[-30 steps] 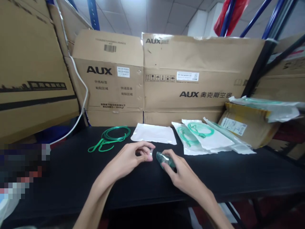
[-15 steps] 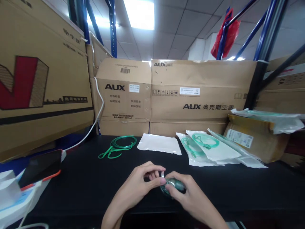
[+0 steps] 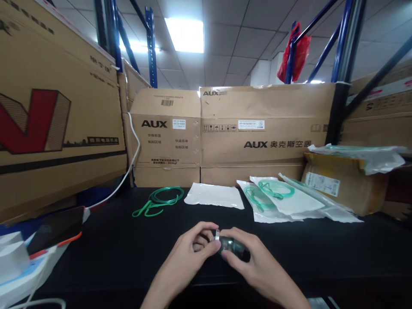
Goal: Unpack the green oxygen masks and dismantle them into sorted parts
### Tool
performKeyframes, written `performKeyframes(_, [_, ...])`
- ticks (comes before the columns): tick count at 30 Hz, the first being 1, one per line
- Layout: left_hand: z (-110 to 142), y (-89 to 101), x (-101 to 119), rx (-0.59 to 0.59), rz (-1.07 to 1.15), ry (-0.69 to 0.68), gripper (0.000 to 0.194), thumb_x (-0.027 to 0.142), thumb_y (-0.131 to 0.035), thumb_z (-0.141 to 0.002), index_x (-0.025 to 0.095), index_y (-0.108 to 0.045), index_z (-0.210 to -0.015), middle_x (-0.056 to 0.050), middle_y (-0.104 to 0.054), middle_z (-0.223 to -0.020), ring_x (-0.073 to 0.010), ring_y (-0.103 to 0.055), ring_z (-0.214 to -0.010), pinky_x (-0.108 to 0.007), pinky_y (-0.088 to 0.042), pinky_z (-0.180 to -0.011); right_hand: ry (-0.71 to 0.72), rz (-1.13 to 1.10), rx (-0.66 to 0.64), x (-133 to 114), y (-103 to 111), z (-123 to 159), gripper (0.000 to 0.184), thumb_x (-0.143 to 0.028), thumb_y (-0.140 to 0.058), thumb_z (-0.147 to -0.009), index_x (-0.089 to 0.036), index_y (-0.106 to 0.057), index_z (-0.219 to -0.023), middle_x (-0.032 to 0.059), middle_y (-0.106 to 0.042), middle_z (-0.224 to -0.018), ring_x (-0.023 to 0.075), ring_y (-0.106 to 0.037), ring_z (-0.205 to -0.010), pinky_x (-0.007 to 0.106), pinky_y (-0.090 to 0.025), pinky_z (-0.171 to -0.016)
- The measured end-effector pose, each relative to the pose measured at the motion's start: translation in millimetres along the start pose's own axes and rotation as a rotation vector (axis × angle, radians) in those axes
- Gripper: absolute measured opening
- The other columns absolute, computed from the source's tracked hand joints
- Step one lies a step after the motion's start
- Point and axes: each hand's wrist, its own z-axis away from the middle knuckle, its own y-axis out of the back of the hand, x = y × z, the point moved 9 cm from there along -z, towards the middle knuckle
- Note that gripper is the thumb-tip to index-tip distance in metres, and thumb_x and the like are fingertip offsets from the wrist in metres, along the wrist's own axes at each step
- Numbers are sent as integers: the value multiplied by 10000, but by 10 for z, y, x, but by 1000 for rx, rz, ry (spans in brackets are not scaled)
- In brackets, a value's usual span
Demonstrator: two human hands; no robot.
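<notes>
Note small pale strip (image 3: 217, 234) standing on end in left hand (image 3: 185, 253), pinched between thumb and index fingertip, with other fingers loosely curled. Find see-through greenish piece (image 3: 231, 244) in right hand (image 3: 257, 257), gripped half-closed between thumb and fingers, on or just above black table (image 3: 106, 253), cannot tell which. Place greenish piece immediately right of strip, long axis running roughly sideways with a slight dip toward the right, left end nearest to left hand; cannot tell contact from gap there. Read AUX on left cardboard panel (image 3: 164, 146) and AUX 奥克斯空调 on right cardboard panel (image 3: 225, 150), plus 300kgf near foot of the former; record white label (image 3: 251, 125) as too small to read and red mark (image 3: 48, 122) on far-left carton (image 3: 80, 182) as unidentified
</notes>
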Motion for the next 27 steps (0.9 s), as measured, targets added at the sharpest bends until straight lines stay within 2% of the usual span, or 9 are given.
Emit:
performKeyframes(2, [24, 46, -34, 116, -26, 18, 347, 507, -722, -835, 214, -647, -1004, -22, -655, -892, -214, -642, -828, -306, -507, -755, 1, -6, 11, 40, 2, -13, 289, -277, -660, -913, -309, -673, -1200, 33, -705, -1240, 259, -642, -1173, 424, -459, -1057])
performKeyframes(4, [47, 51, -26, 169, -94, 29, 342, 547, -692, -850, 213, -636, -897, -10, -639, -810, -208, -617, -761, -296, -476, -696, 3, -16, 21, 65, 9, -28, 313, -258, -664, -907, -312, -658, -1216, 37, -702, -1250, 258, -644, -1166, 434, -468, -1050])
performKeyframes(6, [60, 32, 24, 173, -156, 13, 330, 546, -660, -874, 217, -668, -861, -4, -626, -749, -202, -587, -713, -292, -447, -666, -13, -21, 29, 90, 21, -35, 379, -248, -685, -887, -318, -638, -1257, 43, -703, -1255, 266, -646, -1167, 454, -475, -1048])
performKeyframes(9, [82, 27, 151, 183, -193, -84, 297, 522, -637, -904, 240, -729, -911, -12, -655, -823, -196, -570, -725, -282, -429, -659, -45, -68, 26, 99, 32, -35, 516, -296, -724, -867, -332, -576, -1360, 58, -704, -1269, 283, -646, -1181, 492, -475, -1062])
performKeyframes(12, [93, -37, 177, 120, -167, -121, 307, 522, -614, -934, 241, -736, -950, 0, -642, -792, -172, -551, -683, -260, -408, -617, -42, -220, 5, 36, 28, -43, 460, -374, -656, -939, -305, -558, -1383, 68, -729, -1209, 257, -678, -1131, 466, -483, -1062])
performKeyframes(15, [95, -146, 139, 31, -113, -103, 333, 519, -589, -958, 213, -716, -986, 41, -543, -619, -138, -517, -574, -238, -384, -565, -39, -340, 8, -26, 39, -61, 305, -402, -624, -969, -265, -646, -1240, 61, -737, -1137, 229, -692, -1080, 386, -504, -1011])
performKeyframes(18, [101, -195, 133, 17, -83, -112, 339, 508, -583, -968, 193, -703, -995, 57, -505, -580, -118, -503, -533, -220, -387, -541, -41, -443, 19, -51, 49, -69, 176, -389, -661, -952, -242, -683, -1046, 42, -723, -1058, 217, -685, -1037, 333, -509, -935])
performKeyframes(23, [116, -214, 104, -7, 3, -120, 290, 462, -602, -971, 197, -706, -1026, 38, -561, -649, -118, -546, -568, -210, -458, -551, -104, -697, 53, 26, 45, -51, 170, -371, -711, -926, -215, -662, -878, 51, -689, -1105, 204, -638, -1058, 307, -468, -920])
performKeyframes(27, [142, -205, 108, -37, 45, -135, 265, 431, -627, -962, 184, -712, -1005, 17, -592, -716, -118, -576, -594, -216, -504, -577, -176, -972, -7, 88, -55, -52, 179, -325, -763, -880, -194, -663, -809, 66, -661, -1110, 212, -613, -1038, 338, -440, -945])
